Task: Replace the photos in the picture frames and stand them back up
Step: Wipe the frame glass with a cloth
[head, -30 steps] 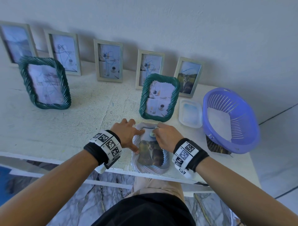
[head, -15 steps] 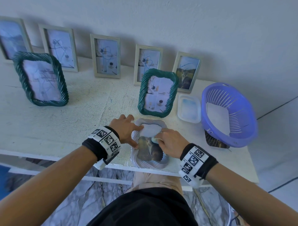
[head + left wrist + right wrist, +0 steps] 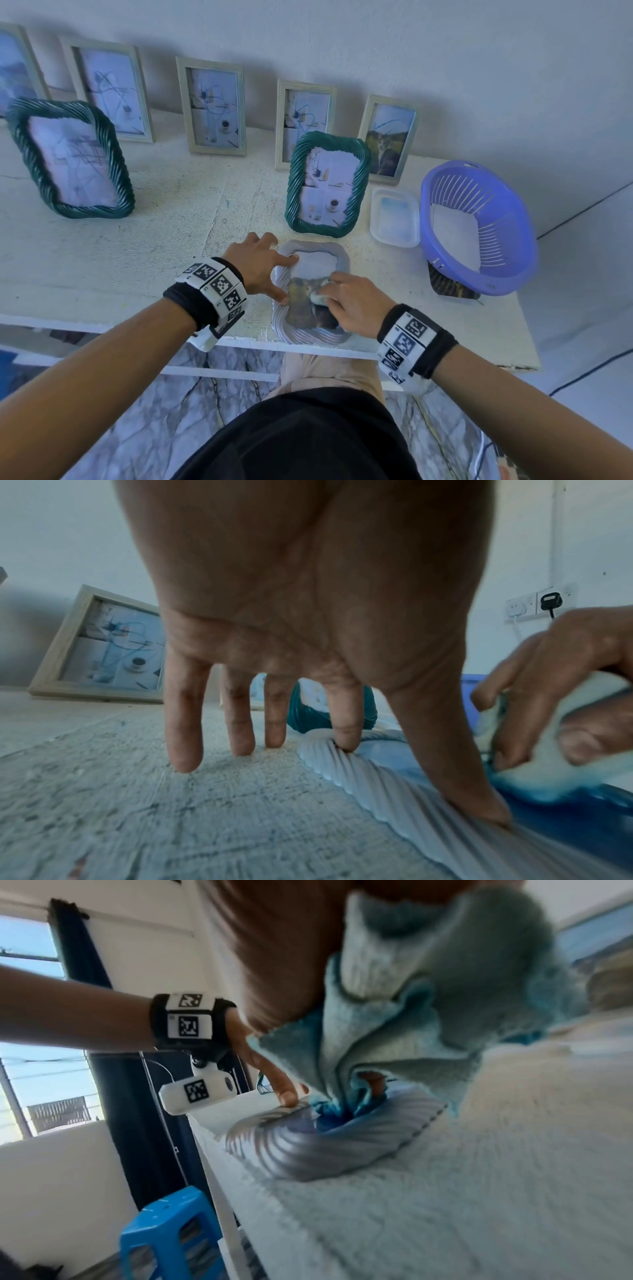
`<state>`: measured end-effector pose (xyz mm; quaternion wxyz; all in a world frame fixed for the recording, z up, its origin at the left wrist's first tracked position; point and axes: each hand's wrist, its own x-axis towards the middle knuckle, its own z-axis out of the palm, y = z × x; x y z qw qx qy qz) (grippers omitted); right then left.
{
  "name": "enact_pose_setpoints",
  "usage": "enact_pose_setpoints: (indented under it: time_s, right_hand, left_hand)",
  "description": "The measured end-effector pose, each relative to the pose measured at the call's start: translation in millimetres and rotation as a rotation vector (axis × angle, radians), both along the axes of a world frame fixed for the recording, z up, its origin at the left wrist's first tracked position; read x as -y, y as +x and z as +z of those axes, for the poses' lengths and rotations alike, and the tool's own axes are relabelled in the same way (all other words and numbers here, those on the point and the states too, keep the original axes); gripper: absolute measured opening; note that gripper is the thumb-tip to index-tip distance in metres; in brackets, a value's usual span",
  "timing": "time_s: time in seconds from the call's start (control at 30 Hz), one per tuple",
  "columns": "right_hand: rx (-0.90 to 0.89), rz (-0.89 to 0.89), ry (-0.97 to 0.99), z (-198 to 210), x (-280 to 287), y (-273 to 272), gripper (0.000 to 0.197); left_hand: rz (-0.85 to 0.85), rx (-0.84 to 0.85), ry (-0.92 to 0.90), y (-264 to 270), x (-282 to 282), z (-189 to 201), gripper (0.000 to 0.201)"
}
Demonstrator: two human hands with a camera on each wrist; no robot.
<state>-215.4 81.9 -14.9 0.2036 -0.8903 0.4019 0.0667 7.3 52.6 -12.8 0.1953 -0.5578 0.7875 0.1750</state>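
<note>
A white ribbed picture frame (image 3: 310,337) with a cat photo lies flat at the table's front edge; it also shows in the wrist views (image 3: 394,785) (image 3: 308,1150). My left hand (image 3: 274,277) presses its left rim with straight thumb and index finger (image 3: 342,723); the other fingers are spread above the table. My right hand (image 3: 346,301) grips a bunched pale blue cloth (image 3: 320,297) (image 3: 394,1015) and holds it down on the frame's glass, over the middle of the photo. The right half of the photo is hidden under that hand.
Two green ribbed frames (image 3: 327,185) (image 3: 72,161) stand behind, with several wooden frames (image 3: 214,106) leaning on the wall. A clear plastic tub (image 3: 394,219) and a purple basket (image 3: 479,226) sit at the right. A blue stool (image 3: 164,1231) stands below the table edge.
My right hand has drawn the cloth from the top of the white frame's glass down towards me, to its middle. My left hand has stayed on the left rim.
</note>
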Motion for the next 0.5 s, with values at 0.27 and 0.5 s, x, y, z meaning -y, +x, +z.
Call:
enact_pose_setpoints:
  time_s: [0.27,0.5]
  right_hand:
    - [-0.004,-0.122,-0.066,0,30,-4,0.029]
    - [0.039,0.024,0.037,-2,-9,0,0.032]
  left_hand:
    - [-0.015,-0.004,0.000,0,-1,-1,0.086]
    - [0.001,-0.016,-0.011,1,-3,-4,0.085]
